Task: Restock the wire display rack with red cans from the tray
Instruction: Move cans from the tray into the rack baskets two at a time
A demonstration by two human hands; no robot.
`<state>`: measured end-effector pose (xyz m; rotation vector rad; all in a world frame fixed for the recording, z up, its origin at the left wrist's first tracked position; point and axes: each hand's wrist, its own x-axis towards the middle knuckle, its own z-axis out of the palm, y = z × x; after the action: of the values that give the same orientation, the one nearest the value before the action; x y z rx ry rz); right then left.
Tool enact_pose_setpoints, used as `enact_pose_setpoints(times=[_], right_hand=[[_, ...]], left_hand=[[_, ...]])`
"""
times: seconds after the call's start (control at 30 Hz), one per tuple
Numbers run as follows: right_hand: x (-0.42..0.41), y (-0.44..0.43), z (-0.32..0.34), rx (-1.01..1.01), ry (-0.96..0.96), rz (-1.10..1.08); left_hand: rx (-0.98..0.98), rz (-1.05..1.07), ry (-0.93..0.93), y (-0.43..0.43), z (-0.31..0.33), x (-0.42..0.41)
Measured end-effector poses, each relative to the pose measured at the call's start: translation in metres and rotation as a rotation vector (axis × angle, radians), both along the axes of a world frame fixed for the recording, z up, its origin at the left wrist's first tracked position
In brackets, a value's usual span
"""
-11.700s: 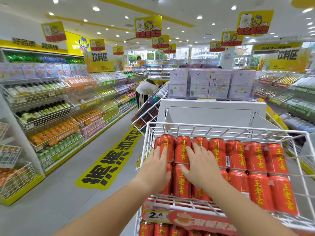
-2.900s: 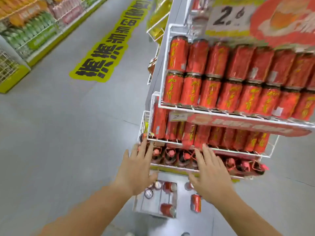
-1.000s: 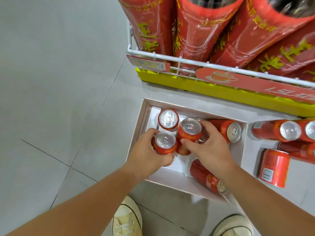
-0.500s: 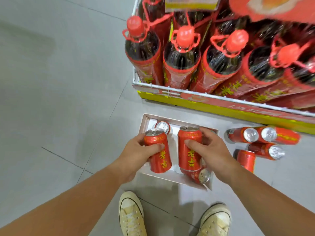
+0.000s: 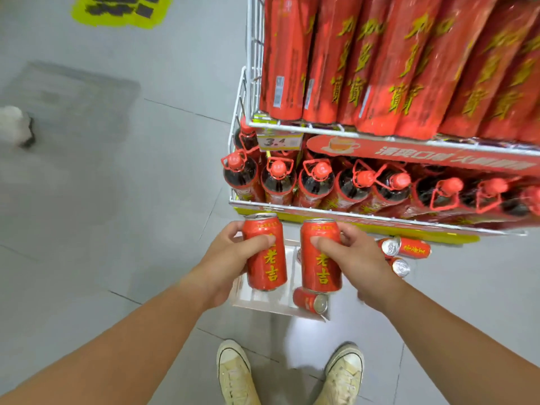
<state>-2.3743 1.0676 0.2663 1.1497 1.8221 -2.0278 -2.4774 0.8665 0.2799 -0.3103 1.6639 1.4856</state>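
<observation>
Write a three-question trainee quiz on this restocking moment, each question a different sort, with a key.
1. True or false: the left hand grips the left can and the right hand grips the right can, both cans upright.
2. The third can, in the tray, is: A upright; B on its side; C on the rack.
3. Fill in: the wire rack tier nearest the hands holds red-capped ____.
Key: 1 true; 2 B; 3 bottles.
</observation>
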Motion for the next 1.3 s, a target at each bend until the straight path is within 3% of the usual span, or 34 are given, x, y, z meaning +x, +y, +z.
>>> enact_pose_setpoints(times=[0.37, 0.63, 0.97, 1.3], right_hand=[[-0.008, 0.007, 0.205, 0.088, 0.129, -0.045], [-0.004, 0.012, 0.368, 0.200, 0.251, -0.102], [0.002, 0.036, 0.525, 0.318, 0.397, -0.146], [-0.010, 0.123, 0.660, 0.490, 0.582, -0.141]], left_hand=[[0.091, 0.080, 0.020, 0.005, 0.198, -0.001], [0.143, 0.019, 0.157, 0.014, 0.359, 0.000], [0.302, 0.003, 0.246, 0.040, 0.501, -0.005], [0.393, -0.025, 0.468, 0.139, 0.635, -0.012]])
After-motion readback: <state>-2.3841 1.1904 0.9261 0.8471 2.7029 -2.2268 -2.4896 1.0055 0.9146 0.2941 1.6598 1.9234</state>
